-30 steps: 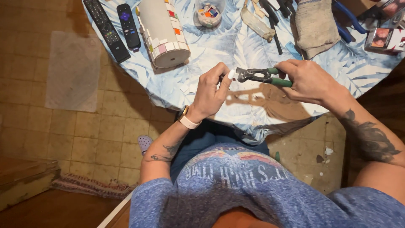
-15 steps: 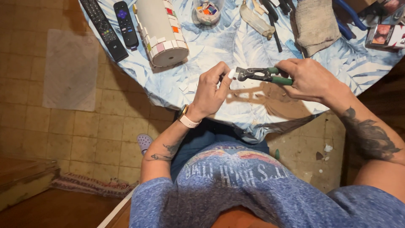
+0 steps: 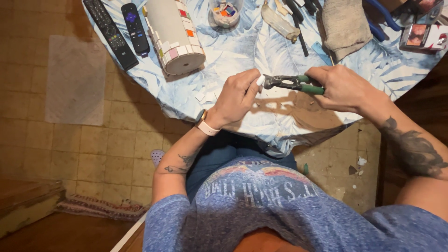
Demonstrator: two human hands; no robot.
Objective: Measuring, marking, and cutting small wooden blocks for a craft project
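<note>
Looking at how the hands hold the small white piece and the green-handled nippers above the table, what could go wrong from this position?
The left hand pinches the small white piece right at the nippers, so its fingertips could get nipped. The right hand works over the table edge, so chips may fly or fall to the floor, where fragments already lie. Loose white pieces near the edge could be brushed off.

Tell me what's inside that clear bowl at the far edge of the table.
The clear bowl holds small coloured tile pieces: red, blue and orange ones show. Its far rim is cut off by the frame, so anything beneath the pieces is hidden.
</note>
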